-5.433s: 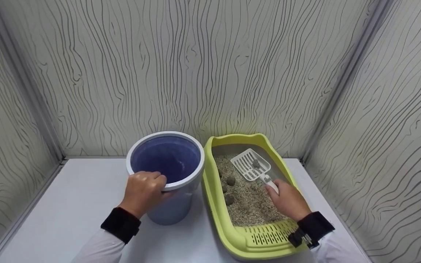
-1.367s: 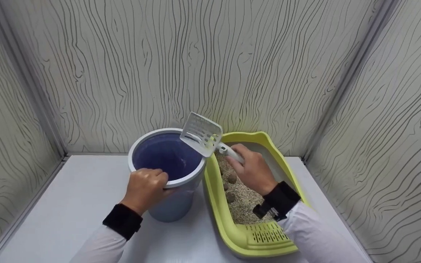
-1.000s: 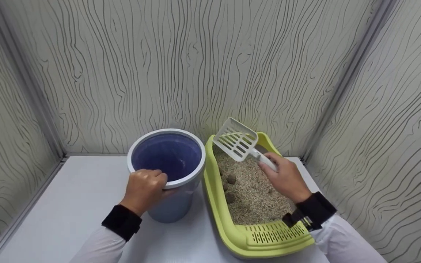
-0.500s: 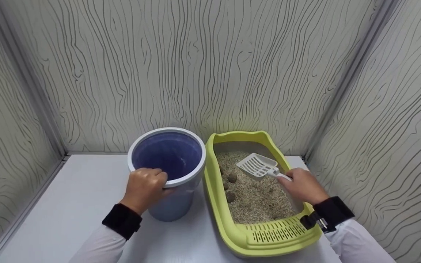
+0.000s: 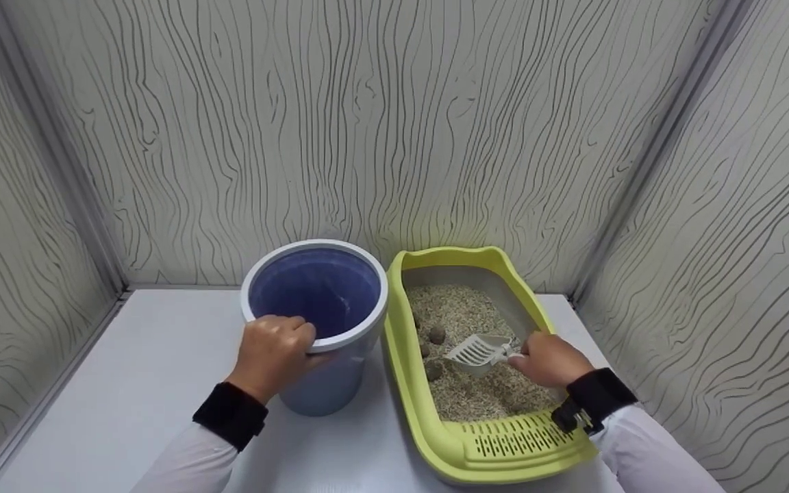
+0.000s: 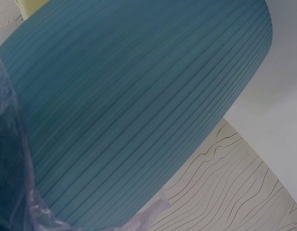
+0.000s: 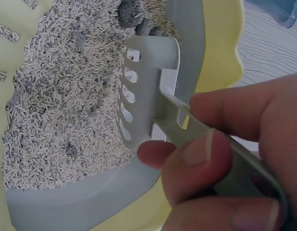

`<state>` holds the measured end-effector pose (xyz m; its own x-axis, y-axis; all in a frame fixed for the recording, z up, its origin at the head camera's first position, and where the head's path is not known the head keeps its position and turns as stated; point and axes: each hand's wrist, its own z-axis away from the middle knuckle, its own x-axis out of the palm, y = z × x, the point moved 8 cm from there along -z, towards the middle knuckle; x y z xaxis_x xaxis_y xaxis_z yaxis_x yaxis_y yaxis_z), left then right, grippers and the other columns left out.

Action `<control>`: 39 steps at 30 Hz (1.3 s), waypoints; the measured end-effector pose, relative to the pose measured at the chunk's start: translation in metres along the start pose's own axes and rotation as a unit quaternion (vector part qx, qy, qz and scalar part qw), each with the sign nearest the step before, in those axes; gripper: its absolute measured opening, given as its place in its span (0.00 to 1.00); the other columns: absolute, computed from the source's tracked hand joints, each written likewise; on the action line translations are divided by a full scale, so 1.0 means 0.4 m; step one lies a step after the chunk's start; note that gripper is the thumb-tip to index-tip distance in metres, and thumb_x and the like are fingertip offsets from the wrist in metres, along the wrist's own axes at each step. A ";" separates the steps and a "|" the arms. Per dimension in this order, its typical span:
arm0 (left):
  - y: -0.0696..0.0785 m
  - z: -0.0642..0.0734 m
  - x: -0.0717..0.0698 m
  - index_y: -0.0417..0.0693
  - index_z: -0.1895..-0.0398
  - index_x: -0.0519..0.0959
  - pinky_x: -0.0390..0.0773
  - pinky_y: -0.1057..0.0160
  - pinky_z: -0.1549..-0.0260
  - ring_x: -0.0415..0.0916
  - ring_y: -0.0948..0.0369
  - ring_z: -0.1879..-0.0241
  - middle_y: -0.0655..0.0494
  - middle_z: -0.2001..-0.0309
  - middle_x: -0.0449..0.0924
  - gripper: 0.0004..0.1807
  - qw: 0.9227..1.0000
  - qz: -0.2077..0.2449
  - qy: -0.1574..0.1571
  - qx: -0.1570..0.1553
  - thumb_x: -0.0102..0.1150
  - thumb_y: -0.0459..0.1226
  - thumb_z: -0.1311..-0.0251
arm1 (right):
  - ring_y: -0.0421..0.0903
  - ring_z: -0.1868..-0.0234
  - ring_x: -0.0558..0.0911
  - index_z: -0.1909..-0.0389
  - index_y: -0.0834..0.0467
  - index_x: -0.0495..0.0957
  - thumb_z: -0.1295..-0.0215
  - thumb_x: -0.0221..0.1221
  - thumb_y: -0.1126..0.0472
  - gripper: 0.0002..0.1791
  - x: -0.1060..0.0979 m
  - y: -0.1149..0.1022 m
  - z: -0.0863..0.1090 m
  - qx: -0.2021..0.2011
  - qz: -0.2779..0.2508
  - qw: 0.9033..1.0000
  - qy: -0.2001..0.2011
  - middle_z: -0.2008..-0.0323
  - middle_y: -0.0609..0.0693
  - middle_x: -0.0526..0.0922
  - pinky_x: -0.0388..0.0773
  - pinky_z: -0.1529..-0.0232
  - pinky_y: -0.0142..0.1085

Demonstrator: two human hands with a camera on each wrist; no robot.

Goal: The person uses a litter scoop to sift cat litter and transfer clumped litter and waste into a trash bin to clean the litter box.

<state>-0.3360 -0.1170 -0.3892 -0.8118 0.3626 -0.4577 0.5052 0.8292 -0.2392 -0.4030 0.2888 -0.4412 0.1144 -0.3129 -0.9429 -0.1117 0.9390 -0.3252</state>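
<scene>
My left hand (image 5: 274, 349) grips the near left rim of a blue waste bin (image 5: 322, 390). In the left wrist view the ribbed side of the bin (image 6: 148, 106) fills most of the picture, with a clear plastic liner (image 6: 35, 207) folded over it. My right hand (image 5: 552, 359) holds a white slotted litter scoop (image 5: 480, 350) by its handle, low over the litter (image 5: 463, 404) in the yellow litter box (image 5: 405, 383). Several dark round clumps (image 5: 437, 335) lie along the litter's left side, just left of the scoop. The right wrist view shows fingers (image 7: 201, 154) around the handle.
Bin and litter box stand side by side on a white table (image 5: 148, 383), the box on the right. Patterned panels (image 5: 340, 137) enclose the back and both sides. A slotted step (image 5: 518, 438) forms the box's near end.
The scoop carried a small clump from the litter, tilted over the bin's rim, then came back over the box without it and lowered to the litter. The left hand stays on the rim.
</scene>
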 end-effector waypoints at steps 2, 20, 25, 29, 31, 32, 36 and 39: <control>0.001 0.000 -0.001 0.52 0.90 0.64 0.63 0.59 0.87 0.63 0.60 0.90 0.60 0.89 0.67 0.36 1.000 0.001 0.002 0.001 0.80 0.64 0.62 | 0.38 0.86 0.58 0.89 0.47 0.65 0.30 0.63 0.52 0.27 0.014 -0.005 -0.005 0.000 0.010 1.000 -0.009 0.89 0.40 0.60 0.57 0.80 0.33; -0.003 -0.002 0.000 0.53 0.90 0.65 0.64 0.59 0.86 0.63 0.60 0.89 0.60 0.89 0.67 0.36 1.000 0.001 -0.002 -0.005 0.81 0.63 0.63 | 0.43 0.82 0.65 0.83 0.52 0.69 0.28 0.62 0.52 0.22 0.093 -0.065 -0.085 -0.002 0.099 0.994 -0.040 0.83 0.44 0.66 0.64 0.76 0.37; -0.001 0.001 0.000 0.53 0.90 0.64 0.64 0.60 0.86 0.61 0.62 0.90 0.61 0.89 0.65 0.36 1.000 0.003 0.001 -0.004 0.80 0.63 0.60 | 0.43 0.81 0.65 0.79 0.55 0.74 0.28 0.62 0.55 0.18 0.117 -0.068 -0.105 0.011 0.070 0.996 -0.045 0.82 0.45 0.66 0.63 0.75 0.36; -0.005 0.003 -0.003 0.53 0.90 0.65 0.64 0.59 0.86 0.62 0.61 0.90 0.61 0.89 0.67 0.35 1.000 0.002 0.000 -0.006 0.80 0.62 0.61 | 0.45 0.78 0.67 0.71 0.60 0.78 0.27 0.61 0.56 0.14 0.121 -0.085 -0.117 0.006 0.072 0.996 -0.045 0.79 0.47 0.68 0.65 0.71 0.39; -0.006 0.004 -0.003 0.53 0.90 0.65 0.64 0.59 0.86 0.62 0.61 0.89 0.60 0.89 0.67 0.35 1.000 0.002 -0.001 -0.008 0.80 0.63 0.61 | 0.45 0.78 0.67 0.71 0.60 0.77 0.27 0.59 0.57 0.14 0.124 -0.090 -0.123 0.008 0.066 0.997 -0.045 0.79 0.47 0.67 0.66 0.70 0.39; -0.006 0.003 -0.004 0.53 0.90 0.66 0.64 0.59 0.86 0.63 0.60 0.89 0.60 0.89 0.68 0.35 1.000 0.001 -0.001 -0.008 0.80 0.63 0.61 | 0.45 0.78 0.67 0.73 0.59 0.75 0.27 0.59 0.57 0.14 0.126 -0.091 -0.126 0.011 0.064 0.997 -0.045 0.80 0.47 0.66 0.66 0.70 0.39; -0.002 0.001 -0.002 0.53 0.90 0.66 0.64 0.59 0.86 0.63 0.60 0.89 0.60 0.89 0.67 0.35 1.000 0.003 0.000 -0.004 0.78 0.64 0.59 | 0.45 0.79 0.66 0.80 0.55 0.69 0.27 0.58 0.58 0.19 0.135 -0.087 -0.138 0.032 0.044 0.998 -0.042 0.81 0.46 0.64 0.66 0.70 0.39; -0.002 -0.001 -0.001 0.53 0.90 0.65 0.64 0.59 0.86 0.63 0.61 0.89 0.60 0.89 0.67 0.35 1.000 0.006 0.000 -0.003 0.79 0.64 0.58 | 0.45 0.78 0.67 0.80 0.55 0.70 0.26 0.58 0.58 0.19 0.142 -0.086 -0.147 0.044 0.038 0.997 -0.046 0.80 0.47 0.67 0.67 0.68 0.39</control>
<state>-0.3361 -0.1178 -0.3886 -0.8060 0.3714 -0.4610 0.5124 0.8275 -0.2293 -0.4507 0.2304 -0.4880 0.1992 -0.2294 -0.9527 -0.0369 0.9698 -0.2412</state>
